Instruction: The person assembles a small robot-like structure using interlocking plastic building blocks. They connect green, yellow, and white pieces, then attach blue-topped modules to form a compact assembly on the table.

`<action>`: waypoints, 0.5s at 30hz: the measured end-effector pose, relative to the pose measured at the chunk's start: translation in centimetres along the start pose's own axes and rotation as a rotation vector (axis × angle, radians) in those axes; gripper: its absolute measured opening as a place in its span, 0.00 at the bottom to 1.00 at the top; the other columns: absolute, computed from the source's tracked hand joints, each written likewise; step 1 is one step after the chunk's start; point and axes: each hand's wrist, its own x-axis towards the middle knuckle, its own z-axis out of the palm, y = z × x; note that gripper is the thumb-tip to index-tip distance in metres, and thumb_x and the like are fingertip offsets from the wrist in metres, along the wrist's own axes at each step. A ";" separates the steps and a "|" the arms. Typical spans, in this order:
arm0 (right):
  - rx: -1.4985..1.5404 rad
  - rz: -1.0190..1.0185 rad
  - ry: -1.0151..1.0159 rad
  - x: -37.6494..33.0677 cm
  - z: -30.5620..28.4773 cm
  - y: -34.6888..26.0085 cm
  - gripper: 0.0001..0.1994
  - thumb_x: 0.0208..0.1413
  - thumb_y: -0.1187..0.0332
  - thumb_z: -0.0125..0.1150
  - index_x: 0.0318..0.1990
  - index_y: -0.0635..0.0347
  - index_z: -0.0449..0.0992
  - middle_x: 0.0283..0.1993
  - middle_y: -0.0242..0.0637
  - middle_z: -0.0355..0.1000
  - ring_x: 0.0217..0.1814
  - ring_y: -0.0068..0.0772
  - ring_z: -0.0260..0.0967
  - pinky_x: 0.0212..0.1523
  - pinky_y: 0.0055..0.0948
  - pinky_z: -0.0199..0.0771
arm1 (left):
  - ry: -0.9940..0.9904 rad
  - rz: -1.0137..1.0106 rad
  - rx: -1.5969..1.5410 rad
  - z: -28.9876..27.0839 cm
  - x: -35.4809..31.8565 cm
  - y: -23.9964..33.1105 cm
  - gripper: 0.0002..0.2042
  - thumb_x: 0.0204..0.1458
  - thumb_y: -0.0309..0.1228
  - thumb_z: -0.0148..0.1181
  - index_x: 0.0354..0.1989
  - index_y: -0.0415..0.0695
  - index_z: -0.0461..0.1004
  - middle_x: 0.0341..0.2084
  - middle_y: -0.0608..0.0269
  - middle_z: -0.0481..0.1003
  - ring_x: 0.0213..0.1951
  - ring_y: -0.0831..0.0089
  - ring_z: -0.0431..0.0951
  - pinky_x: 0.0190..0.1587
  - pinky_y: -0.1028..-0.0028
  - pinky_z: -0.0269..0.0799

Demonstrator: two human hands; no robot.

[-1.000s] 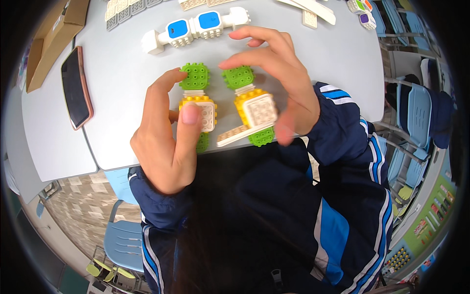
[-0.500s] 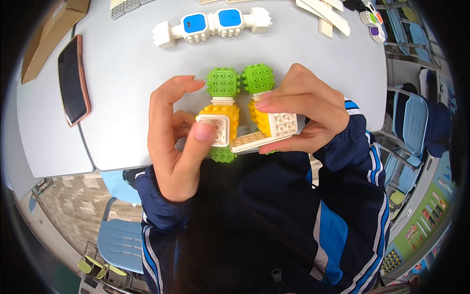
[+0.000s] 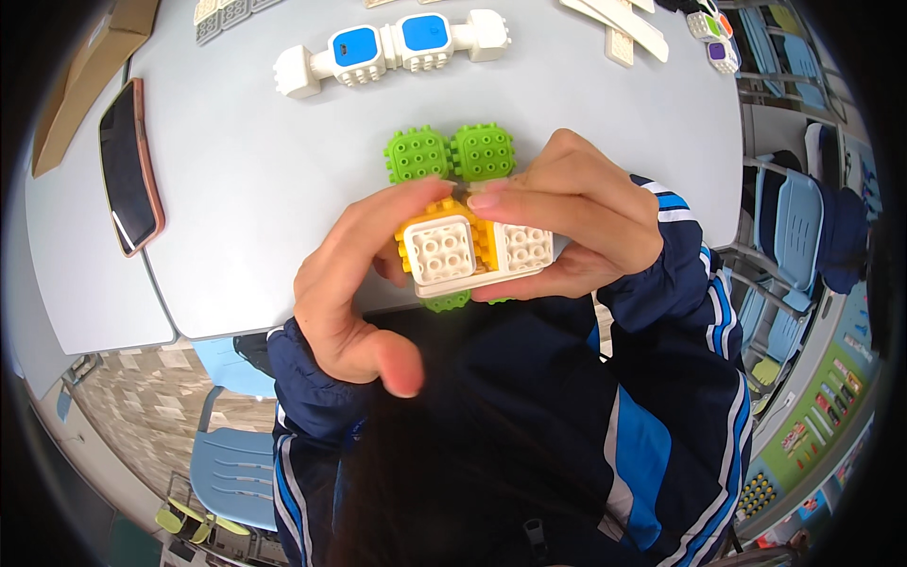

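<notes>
A building-block assembly is in front of me, with two green studded blocks [image 3: 485, 152] at its far end. Nearer, yellow blocks [image 3: 484, 248] carry white square plates [image 3: 442, 251], and a long white strip runs along the near edge. My right hand [image 3: 590, 222] grips the assembly from the right, fingers on top and thumb below. My left hand [image 3: 354, 283] curves around the left side with its fingertips against the yellow part. Its thumb stands away from the blocks, toward me. More green parts [image 3: 446, 301] peek out underneath, mostly hidden.
Beyond lies a white block build with blue squares [image 3: 392, 45]. A phone [image 3: 130, 165] and a cardboard box [image 3: 94, 80] are on the left. Long white strips [image 3: 624, 28] and small coloured cubes [image 3: 713, 42] sit at the far right. Blue chairs [image 3: 231, 472] stand around the table.
The left plate has come in beside the right one, over the strip, and the two green blocks sit closer together. My left thumb has lifted off the plate toward me.
</notes>
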 end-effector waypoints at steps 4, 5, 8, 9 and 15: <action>-0.007 0.013 0.009 0.0 -0.1 0.1 0.28 0.35 0.66 0.81 0.48 0.66 0.80 0.41 0.39 0.76 0.31 0.32 0.67 0.30 0.27 0.66 | -0.016 0.027 0.132 -0.1 0.5 0.1 0.42 0.36 0.49 0.77 0.59 0.37 0.70 0.50 0.55 0.76 0.39 0.75 0.77 0.32 0.80 0.68; -0.002 0.007 0.028 0.0 0.1 0.3 0.28 0.35 0.66 0.81 0.48 0.66 0.80 0.40 0.39 0.76 0.31 0.31 0.67 0.30 0.27 0.66 | -0.018 0.039 0.161 0.0 0.6 0.0 0.41 0.35 0.45 0.80 0.58 0.37 0.70 0.50 0.55 0.77 0.38 0.76 0.77 0.32 0.80 0.67; 0.009 0.004 0.059 0.2 0.4 0.3 0.28 0.35 0.65 0.80 0.48 0.66 0.80 0.40 0.38 0.76 0.32 0.31 0.68 0.30 0.27 0.65 | -0.009 0.010 0.182 0.1 0.4 -0.1 0.36 0.35 0.37 0.81 0.55 0.37 0.72 0.50 0.53 0.76 0.37 0.74 0.78 0.32 0.79 0.69; 0.009 0.008 0.067 0.3 0.4 0.2 0.28 0.35 0.65 0.80 0.47 0.66 0.80 0.40 0.38 0.76 0.32 0.31 0.68 0.31 0.28 0.65 | -0.019 -0.014 0.195 0.0 0.2 0.1 0.34 0.36 0.36 0.80 0.53 0.38 0.73 0.50 0.52 0.76 0.38 0.72 0.79 0.33 0.78 0.71; -0.058 -0.001 0.020 0.8 0.5 0.1 0.30 0.35 0.54 0.80 0.42 0.70 0.80 0.38 0.43 0.78 0.33 0.34 0.68 0.32 0.28 0.63 | 0.078 0.145 0.288 0.7 0.9 0.3 0.29 0.39 0.36 0.79 0.48 0.36 0.73 0.45 0.47 0.77 0.41 0.59 0.81 0.44 0.70 0.77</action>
